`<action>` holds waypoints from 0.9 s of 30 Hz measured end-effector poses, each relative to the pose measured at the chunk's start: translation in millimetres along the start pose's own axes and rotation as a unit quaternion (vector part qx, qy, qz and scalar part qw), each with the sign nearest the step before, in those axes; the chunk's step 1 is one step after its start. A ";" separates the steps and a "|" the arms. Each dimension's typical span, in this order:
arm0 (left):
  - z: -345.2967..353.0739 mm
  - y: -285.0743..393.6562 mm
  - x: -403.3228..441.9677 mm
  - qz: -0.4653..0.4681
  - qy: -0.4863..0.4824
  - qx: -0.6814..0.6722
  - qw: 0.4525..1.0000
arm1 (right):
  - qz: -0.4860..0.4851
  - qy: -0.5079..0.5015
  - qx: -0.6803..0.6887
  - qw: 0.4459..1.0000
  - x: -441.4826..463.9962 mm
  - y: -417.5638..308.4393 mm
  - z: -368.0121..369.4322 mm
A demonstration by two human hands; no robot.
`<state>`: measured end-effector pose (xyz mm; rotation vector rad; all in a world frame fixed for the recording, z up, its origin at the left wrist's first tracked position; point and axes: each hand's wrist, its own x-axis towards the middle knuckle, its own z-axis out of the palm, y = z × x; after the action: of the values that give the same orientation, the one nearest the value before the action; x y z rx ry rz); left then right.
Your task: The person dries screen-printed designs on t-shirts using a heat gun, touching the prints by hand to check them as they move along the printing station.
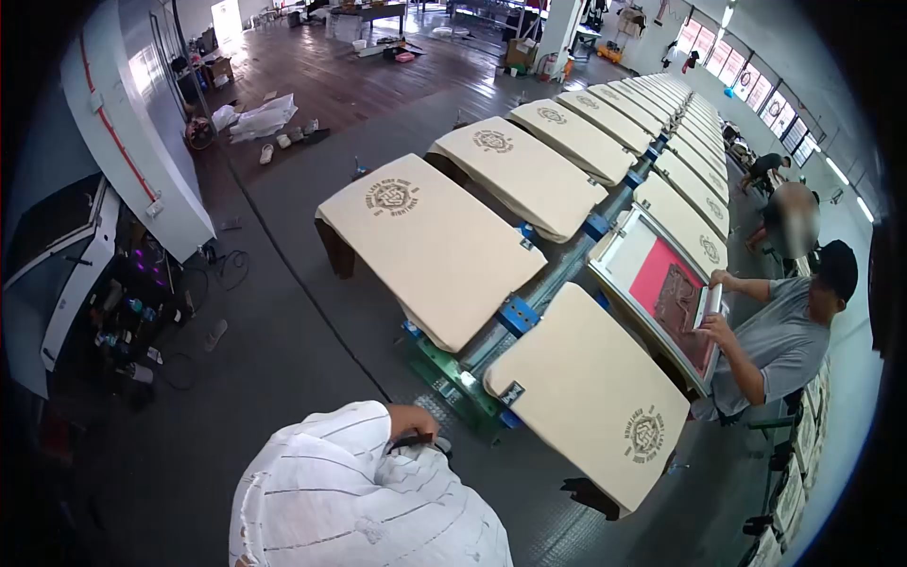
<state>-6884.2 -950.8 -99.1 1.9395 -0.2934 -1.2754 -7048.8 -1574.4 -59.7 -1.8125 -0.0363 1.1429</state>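
Observation:
My left hand (425,423) is small and partly hidden at the front of my white striped shirt (350,491), near a dark item I cannot make out. Its fingers do not show clearly. My right hand is out of view. Closest to me are two cream fabric pieces on printing boards: one fabric piece (576,378) to the right and another fabric piece (444,255) ahead. Each bears a round dark printed emblem. Across the line, a co-worker (784,326) in a grey shirt holds a squeegee (707,307) with both hands over a screen frame (652,283).
A long double row of fabric-covered boards runs away to the back right along a metal rail (529,283) with blue brackets. A white pillar (142,132) and dark equipment (132,312) stand at left. A cable (293,269) crosses the floor. Other people are farther down the line.

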 end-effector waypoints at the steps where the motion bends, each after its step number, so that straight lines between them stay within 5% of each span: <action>1: -2.8 38.3 14.7 -0.121 -0.021 0.012 0.992 | -0.003 0.012 0.005 1.000 -9.9 10.5 -24.9; 4: 21.6 70.3 89.7 -0.083 -0.035 0.138 0.986 | -0.001 0.034 0.025 0.999 -52.9 52.7 -91.5; 7: 65.9 112.1 126.7 -0.098 -0.017 0.110 0.989 | -0.006 0.040 0.047 0.998 -84.9 78.7 -152.1; 13: 169.3 240.0 105.0 -0.106 0.114 0.090 0.984 | -0.044 0.058 0.118 0.990 -84.1 135.8 -225.4; 18: 173.2 288.0 98.3 -0.145 0.216 0.029 0.965 | -0.066 0.089 0.156 0.982 -61.8 187.3 -317.7; 20: 172.0 301.5 94.8 -0.157 0.232 0.021 0.960 | 0.316 0.272 0.104 0.903 -24.2 138.3 -347.7; 23: 167.7 303.5 92.6 -0.184 0.263 0.030 0.947 | 0.212 0.335 0.174 0.902 -22.9 91.2 -365.4; 27: 148.5 309.8 100.9 -0.161 0.138 -0.035 0.977 | 0.255 0.273 0.175 0.911 -13.9 61.3 -367.3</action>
<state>-6897.2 -1286.5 24.7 2.1302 0.2099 -1.1745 -6822.2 -1870.2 -56.8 -1.7905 0.9603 0.8626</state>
